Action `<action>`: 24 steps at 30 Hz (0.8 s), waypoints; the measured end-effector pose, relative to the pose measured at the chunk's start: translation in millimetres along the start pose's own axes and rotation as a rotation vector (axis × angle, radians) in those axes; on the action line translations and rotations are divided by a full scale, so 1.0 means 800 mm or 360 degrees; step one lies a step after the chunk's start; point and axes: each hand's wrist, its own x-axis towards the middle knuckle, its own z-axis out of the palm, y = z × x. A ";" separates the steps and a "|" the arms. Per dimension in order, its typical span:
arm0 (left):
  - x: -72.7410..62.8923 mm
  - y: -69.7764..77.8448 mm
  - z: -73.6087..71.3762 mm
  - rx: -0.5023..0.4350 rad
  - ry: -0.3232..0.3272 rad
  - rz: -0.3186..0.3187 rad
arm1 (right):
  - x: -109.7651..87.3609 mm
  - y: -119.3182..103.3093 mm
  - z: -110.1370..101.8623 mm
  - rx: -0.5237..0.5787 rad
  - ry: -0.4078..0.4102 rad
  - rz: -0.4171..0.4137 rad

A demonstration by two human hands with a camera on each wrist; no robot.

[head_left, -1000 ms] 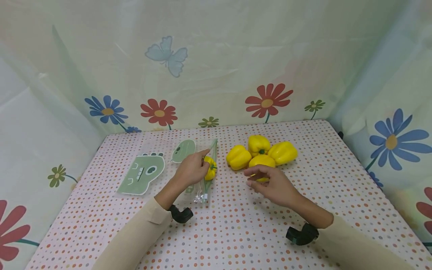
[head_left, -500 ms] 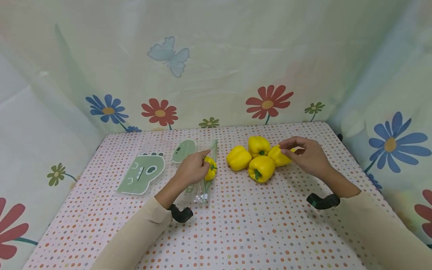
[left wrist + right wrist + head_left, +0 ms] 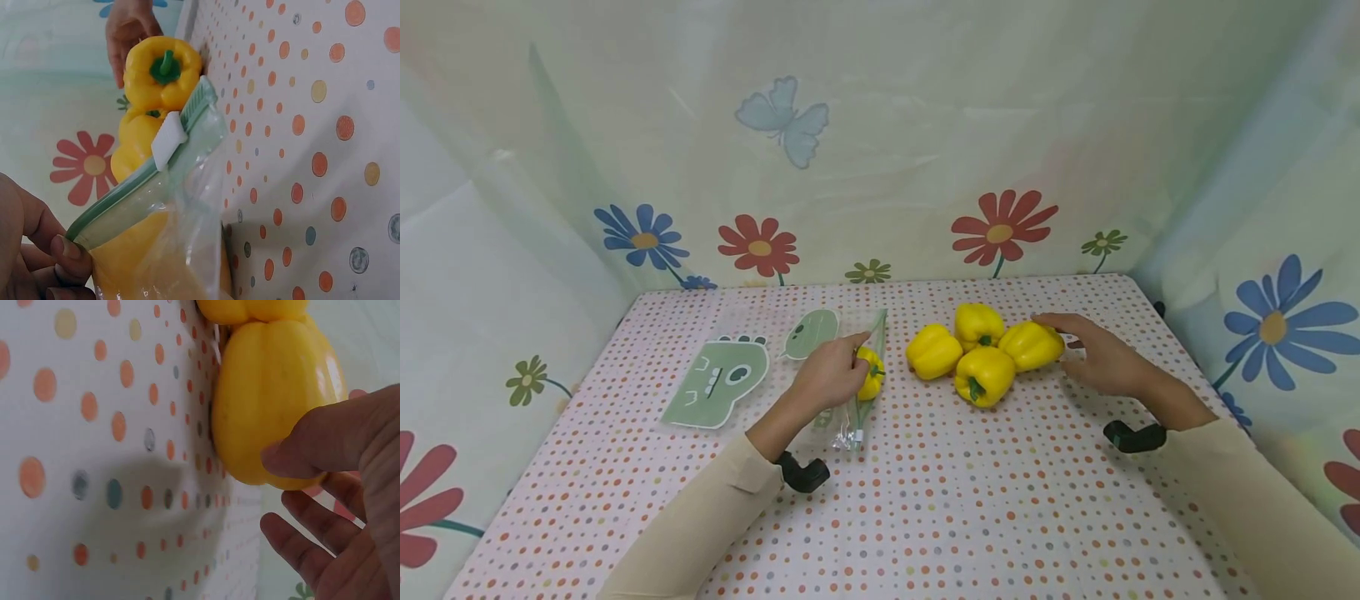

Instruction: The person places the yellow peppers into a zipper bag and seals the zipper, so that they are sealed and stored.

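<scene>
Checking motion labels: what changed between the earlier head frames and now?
Right hand moved right and forward, from the front pepper to the rightmost pepper; whether it grips is unclear. Left hand still pinches the zip bag; the bagged pepper and the four outside stayed put.

A pale table (image 3: 940,517), dotted all over (mostly orange, with some grey), bears a clear zip bag (image 3: 848,422). Just left of the bag lies clear plastic with a green cartoon face (image 3: 718,390); any join is unclear. Right of the bag, four yellow peppers (image 3: 985,377) sit clustered together.
</scene>
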 end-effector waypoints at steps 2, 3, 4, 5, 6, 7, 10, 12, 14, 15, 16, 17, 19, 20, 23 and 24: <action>0.000 0.000 0.000 -0.0002 -0.0001 -0.0007 | 0.001 0.002 0.003 0.0015 -0.0030 0.0028; 0.000 0.000 0.000 -0.0003 0.0000 -0.0008 | 0.001 0.002 0.005 0.0022 -0.0032 0.0039; 0.000 0.000 0.000 -0.0004 0.0001 -0.0007 | 0.001 0.004 0.007 0.0020 -0.0023 0.0050; 0.000 0.000 0.000 -0.0005 0.0004 -0.0006 | 0.002 0.005 0.009 0.0013 -0.0005 0.0052; 0.000 0.000 0.000 -0.0004 0.0005 -0.0004 | 0.002 0.006 0.010 0.0013 0.0007 0.0063; 0.000 -0.001 0.000 -0.0004 0.0007 -0.0001 | 0.002 0.007 0.011 0.0018 0.0019 0.0063; 0.001 -0.002 0.001 0.0001 0.0011 0.0003 | 0.002 0.009 0.012 0.0036 0.0047 0.0053; 0.001 -0.002 0.001 0.0006 0.0011 0.0003 | 0.001 0.011 0.013 0.0047 0.0058 0.0046; 0.001 -0.001 0.001 0.0005 0.0011 -0.0001 | 0.001 0.012 0.014 0.0060 0.0060 0.0040; 0.000 -0.001 0.001 0.0004 0.0011 -0.0003 | 0.001 0.012 0.014 0.0067 0.0059 0.0040; 0.000 -0.001 0.001 0.0003 0.0009 -0.0006 | 0.002 0.012 0.014 0.0073 0.0056 0.0042; 0.000 -0.001 0.001 0.0000 0.0008 -0.0008 | 0.002 0.012 0.014 0.0075 0.0054 0.0042; 0.000 0.000 0.000 0.0000 0.0008 -0.0015 | 0.003 0.012 0.014 0.0081 0.0051 0.0049; -0.001 0.000 0.000 0.0001 0.0009 -0.0017 | 0.004 0.012 0.014 0.0080 0.0050 0.0055; -0.001 0.000 0.000 0.0004 0.0010 -0.0020 | 0.006 0.012 0.015 0.0076 0.0050 0.0082; -0.001 0.000 0.000 0.0006 0.0010 -0.0020 | 0.006 0.012 0.015 0.0076 0.0053 0.0091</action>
